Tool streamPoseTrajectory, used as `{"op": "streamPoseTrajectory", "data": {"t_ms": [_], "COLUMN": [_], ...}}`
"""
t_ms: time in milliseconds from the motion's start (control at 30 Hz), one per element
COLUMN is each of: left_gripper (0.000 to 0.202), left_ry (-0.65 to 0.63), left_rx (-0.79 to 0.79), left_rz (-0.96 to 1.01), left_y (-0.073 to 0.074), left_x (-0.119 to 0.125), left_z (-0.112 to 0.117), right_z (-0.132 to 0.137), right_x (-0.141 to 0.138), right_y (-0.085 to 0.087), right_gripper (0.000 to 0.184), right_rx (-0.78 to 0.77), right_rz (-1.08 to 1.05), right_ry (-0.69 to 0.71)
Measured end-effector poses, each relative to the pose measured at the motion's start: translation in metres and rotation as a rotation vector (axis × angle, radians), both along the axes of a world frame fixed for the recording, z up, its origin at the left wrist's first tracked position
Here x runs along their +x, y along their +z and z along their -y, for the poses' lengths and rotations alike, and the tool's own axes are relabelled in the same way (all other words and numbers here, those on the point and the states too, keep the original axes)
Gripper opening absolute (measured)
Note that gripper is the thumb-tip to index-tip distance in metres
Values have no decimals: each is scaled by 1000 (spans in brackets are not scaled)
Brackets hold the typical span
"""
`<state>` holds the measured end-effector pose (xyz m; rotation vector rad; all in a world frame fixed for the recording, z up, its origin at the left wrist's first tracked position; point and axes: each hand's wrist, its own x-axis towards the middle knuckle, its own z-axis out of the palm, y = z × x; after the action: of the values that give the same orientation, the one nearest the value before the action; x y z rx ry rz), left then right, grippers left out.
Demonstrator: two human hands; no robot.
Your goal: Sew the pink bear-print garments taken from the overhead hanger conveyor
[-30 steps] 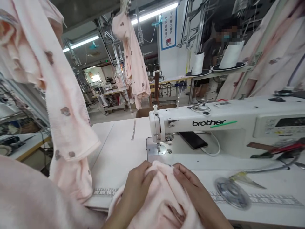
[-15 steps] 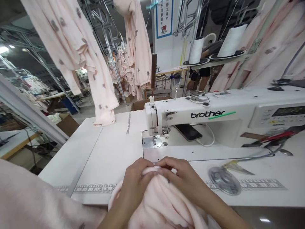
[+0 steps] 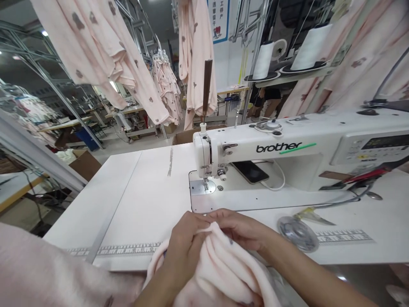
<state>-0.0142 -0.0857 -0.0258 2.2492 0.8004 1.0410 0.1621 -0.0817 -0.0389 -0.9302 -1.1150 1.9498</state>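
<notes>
1. Pink fabric (image 3: 220,260): rose in soft folds just on the near side of the sewing machine (image 3: 281,147), narrowing to a gathered peak between both hands. Showed a dark patch near the peak.
2. Left hand (image 3: 187,238): was close to the near side of the sewing machine, toward the needle end. Gripped a gathered fold of the fabric between thumb and fingers.
3. Right hand (image 3: 238,228): was beside the left, also just on the near side of the sewing machine. Bent its fingers around the far side of the same peak, gripping the cloth there. Could not make out the hidden fingertips or any contact between both sets.
4. White table (image 3: 150,196): spread out to the left and near side of the sewing machine. Carried a printed measuring strip (image 3: 128,250) along its near edge.
5. Phone (image 3: 251,172): lay beneath the arm of the sewing machine, with a white cable (image 3: 283,177) at one end.
6. Clear round disc (image 3: 298,234): lay to the near right of the sewing machine's needle, partly over the strip, beside a yellow-handled pointed tool (image 3: 315,215).
7. White thread cones (image 3: 263,62): stood upright behind and above the sewing machine.
8. Hanging pink garments (image 3: 92,55): hung beyond the sewing machine, to its left, with dark patches.
</notes>
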Motion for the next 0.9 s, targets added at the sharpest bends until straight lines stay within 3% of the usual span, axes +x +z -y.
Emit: {"op": "streamPoseTrajectory", "data": {"t_ms": [100, 200, 267, 333, 433, 533, 633, 800, 900], "left_gripper": [16, 15, 10, 8, 33, 35, 26, 19, 24], "left_ry": [164, 241, 279, 294, 168, 31, -10, 146, 189], "left_rx": [1, 52, -36, -249, -523, -543, -559, -666, -648], "left_rz": [26, 27, 44, 80, 27, -94, -76, -15, -45], "left_y": [-5, -5, -1, 8, 25, 37, 40, 39, 35], "left_x": [-1, 3, 8, 10, 8, 3, 3, 10, 18], "left_z": [-3, -4, -3, -3, -7, -13, -19, -31, -54], "right_z": [20, 40, 46, 44, 33, 25, 24, 18, 2], "right_x": [1, -6, -14, -17, -12, -3, 0, 0, 4], "right_y": [8, 16, 17, 14, 8, 5, 5, 12, 9], "right_gripper": [40, 22, 14, 16, 20, 18, 19, 15, 20], "right_rx": [247, 481, 525, 579, 698, 801, 789, 535, 558], "right_rz": [175, 554, 673, 613, 460, 418, 438, 426, 451], "right_ry": [-260, -486, -509, -501, -437, -384, -409, -536, -579]}}
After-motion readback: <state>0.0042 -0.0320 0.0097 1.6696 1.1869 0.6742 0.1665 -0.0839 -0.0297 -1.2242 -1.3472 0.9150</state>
